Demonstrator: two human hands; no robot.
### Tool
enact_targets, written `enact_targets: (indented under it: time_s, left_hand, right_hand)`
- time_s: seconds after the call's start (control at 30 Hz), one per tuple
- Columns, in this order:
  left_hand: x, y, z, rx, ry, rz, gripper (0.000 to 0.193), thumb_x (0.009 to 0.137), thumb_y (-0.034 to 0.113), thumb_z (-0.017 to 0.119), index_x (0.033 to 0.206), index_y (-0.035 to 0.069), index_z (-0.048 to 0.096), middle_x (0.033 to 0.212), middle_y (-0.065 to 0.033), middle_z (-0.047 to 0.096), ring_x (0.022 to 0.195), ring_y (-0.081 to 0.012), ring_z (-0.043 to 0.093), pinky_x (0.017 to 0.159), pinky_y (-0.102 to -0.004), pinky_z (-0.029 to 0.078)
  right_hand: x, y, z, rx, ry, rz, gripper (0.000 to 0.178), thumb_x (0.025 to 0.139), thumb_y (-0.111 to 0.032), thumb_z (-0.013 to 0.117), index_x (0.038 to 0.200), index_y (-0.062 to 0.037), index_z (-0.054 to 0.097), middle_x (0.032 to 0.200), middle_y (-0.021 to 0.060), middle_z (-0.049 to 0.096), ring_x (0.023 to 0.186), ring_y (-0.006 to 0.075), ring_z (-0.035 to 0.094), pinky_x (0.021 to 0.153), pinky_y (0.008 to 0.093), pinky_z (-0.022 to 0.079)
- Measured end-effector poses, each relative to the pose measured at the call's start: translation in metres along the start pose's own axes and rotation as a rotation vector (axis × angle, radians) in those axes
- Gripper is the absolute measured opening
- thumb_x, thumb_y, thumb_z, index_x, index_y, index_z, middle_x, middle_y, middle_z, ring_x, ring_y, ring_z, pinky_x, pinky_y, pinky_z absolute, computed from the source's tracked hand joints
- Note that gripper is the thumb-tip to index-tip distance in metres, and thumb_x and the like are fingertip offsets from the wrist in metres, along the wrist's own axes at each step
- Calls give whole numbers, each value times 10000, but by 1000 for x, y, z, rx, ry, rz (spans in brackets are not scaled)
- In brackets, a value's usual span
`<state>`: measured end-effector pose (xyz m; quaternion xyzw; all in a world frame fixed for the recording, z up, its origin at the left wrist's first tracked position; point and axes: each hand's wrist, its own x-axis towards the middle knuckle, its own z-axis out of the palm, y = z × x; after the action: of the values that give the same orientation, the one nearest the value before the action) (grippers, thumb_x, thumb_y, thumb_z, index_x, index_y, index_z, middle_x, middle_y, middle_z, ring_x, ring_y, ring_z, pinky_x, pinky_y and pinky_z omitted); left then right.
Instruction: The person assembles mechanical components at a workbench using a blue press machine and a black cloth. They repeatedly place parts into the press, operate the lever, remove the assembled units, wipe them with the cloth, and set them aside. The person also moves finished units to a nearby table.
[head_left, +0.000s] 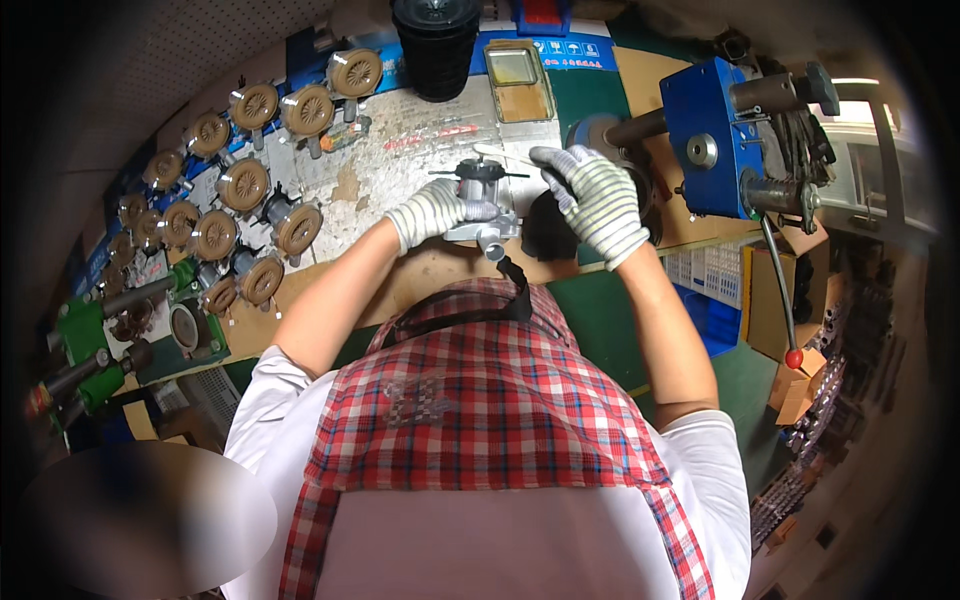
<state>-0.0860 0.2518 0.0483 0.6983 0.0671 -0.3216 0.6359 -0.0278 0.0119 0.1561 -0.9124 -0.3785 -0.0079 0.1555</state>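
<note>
Head view. The metal housing (pixel 482 222), taken as landmark, stands on the tabletop (pixel 395 150) close to its front edge, with a black part (pixel 480 170) on its top. The gloved left hand (pixel 440 213) lies against the housing's left side, its grip closed around that flank. The gloved right hand (pixel 595 195) is raised to the right of the housing, its grip pinched on a thin pale rod (pixel 505 155), whose free end lies over the black part.

Bare surface extends from the housing leftward to the cluster of brown-faced round assemblies (pixel 243 185), and beyond it to the shallow rectangular tray (pixel 525 103); a black stack (pixel 438 50) stands left of that tray. Room is tighter to the housing's right: a dark object (pixel 550 225), its kind unclear, sits just beside it, with the blue press (pixel 705 140) farther out.
</note>
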Motion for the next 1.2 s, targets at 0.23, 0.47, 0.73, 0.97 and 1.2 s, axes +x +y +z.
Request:
enact_targets:
  time_s: [0.23, 0.47, 0.73, 0.97, 1.2]
  left_hand:
    - [-41, 42, -7, -30, -65, 63, 259, 863, 271, 789, 991, 51, 742, 920, -37, 730, 843, -131, 654, 814, -285, 518]
    - [-34, 30, -16, 14, -6, 33, 314, 838, 313, 806, 1008, 60, 730, 900, -38, 724, 816, -129, 641, 784, -297, 519]
    - [-16, -2, -28, 75, 34, -27, 394, 798, 373, 820, 1017, 63, 712, 883, -34, 713, 791, -140, 625, 771, -325, 522]
    - [-73, -25, -42, -448, 80, -109, 436, 912, 275, 706, 1249, 23, 593, 1108, -69, 684, 1005, -163, 639, 881, -297, 524]
    - [-124, -45, -53, -704, 200, -95, 586, 900, 426, 691, 1341, 73, 536, 1177, -49, 639, 1063, -170, 620, 907, -307, 514]
  right_hand:
    - [27, -2, -11, -177, -137, -142, 273, 888, -124, 625, 1150, -173, 683, 921, 93, 660, 844, 307, 643, 710, 420, 524]
    - [43, 9, -1, 67, -97, 51, 234, 953, -153, 579, 1161, -139, 687, 968, 165, 699, 903, 349, 672, 799, 414, 538]
    - [71, 37, 41, 771, -501, 423, 285, 1006, -215, 512, 1099, -11, 688, 751, 90, 639, 685, 191, 603, 711, 346, 500]
    - [122, 126, 148, 227, -88, 853, 392, 990, -354, 510, 1158, -26, 644, 1125, 237, 680, 1089, 400, 643, 920, 470, 513]
    - [153, 118, 198, -224, -141, 1044, 441, 941, -449, 586, 1205, -107, 675, 1233, 139, 610, 1152, 301, 577, 926, 441, 524]
